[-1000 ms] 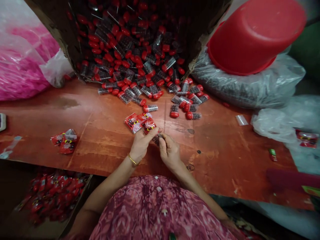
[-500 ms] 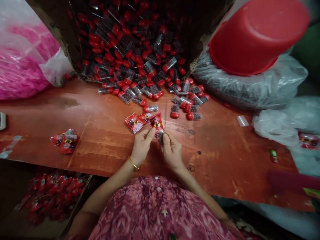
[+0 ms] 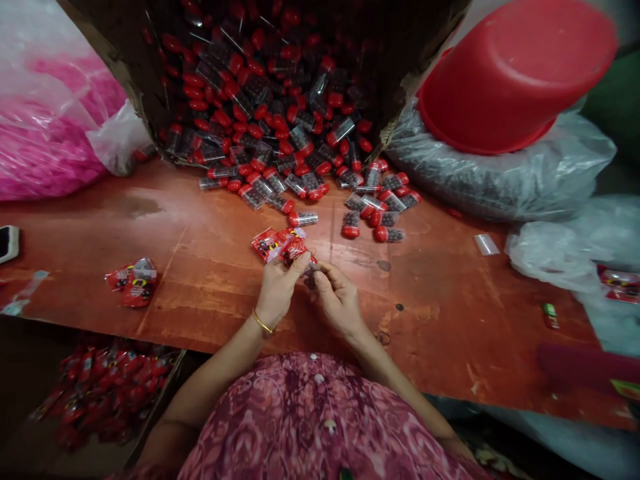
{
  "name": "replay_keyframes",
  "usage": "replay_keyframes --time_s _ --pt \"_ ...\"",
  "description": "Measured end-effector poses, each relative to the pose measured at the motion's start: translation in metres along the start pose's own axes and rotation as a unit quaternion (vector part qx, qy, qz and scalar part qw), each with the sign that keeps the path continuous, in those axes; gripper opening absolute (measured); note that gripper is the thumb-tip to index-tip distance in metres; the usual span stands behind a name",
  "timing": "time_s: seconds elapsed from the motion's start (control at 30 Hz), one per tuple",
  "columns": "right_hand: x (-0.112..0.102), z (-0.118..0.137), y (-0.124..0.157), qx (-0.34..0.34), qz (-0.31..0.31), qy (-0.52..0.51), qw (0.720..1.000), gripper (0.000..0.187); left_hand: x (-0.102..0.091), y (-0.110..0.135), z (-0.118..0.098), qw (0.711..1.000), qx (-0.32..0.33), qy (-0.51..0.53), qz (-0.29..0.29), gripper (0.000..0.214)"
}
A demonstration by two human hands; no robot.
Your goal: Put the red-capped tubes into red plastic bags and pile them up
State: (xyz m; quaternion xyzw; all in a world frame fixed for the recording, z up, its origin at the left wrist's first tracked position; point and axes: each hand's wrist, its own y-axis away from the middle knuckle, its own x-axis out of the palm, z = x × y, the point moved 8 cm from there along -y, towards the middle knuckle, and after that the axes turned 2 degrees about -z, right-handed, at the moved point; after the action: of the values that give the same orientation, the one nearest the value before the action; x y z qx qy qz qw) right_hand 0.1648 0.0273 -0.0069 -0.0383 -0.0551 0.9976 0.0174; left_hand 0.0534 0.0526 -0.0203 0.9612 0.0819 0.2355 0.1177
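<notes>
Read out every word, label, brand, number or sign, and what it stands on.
Nothing legible.
Red printed plastic packet between left hand and right hand: partly covered, too small.
Red printed plastic packets just beyond: too small.
Printed red plastic packets at left: too blurred.
Red glossy packets heaped lower left: too dark.
Small green-and-red object at right: too blurred.
Red plastic packet at right edge: too blurred.

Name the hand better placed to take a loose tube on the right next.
Right, probably: the right hand is closer to those tubes, while the left hand sits farther across, near the red packets. Both are busy at a small pouch.
</notes>
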Motion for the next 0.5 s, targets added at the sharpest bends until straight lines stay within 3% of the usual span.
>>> replay_keyframes --time_s 0.13,0.3,0.5 --pt "0.000 -0.009 0.003 0.060 -0.004 -0.112 0.992 0.021 0.005 -0.002 0.003 0.999 -0.042 0.021 0.017 0.032" --pt "-0.007 -0.013 0.002 0.071 -0.063 -0.131 0.987 0.025 0.008 0.003 0.014 0.997 -0.069 0.025 0.028 0.031" --pt "-0.005 -0.006 -0.005 0.061 -0.067 -0.115 0.989 0.023 0.009 0.013 0.032 0.987 -0.122 0.103 -0.001 0.040"
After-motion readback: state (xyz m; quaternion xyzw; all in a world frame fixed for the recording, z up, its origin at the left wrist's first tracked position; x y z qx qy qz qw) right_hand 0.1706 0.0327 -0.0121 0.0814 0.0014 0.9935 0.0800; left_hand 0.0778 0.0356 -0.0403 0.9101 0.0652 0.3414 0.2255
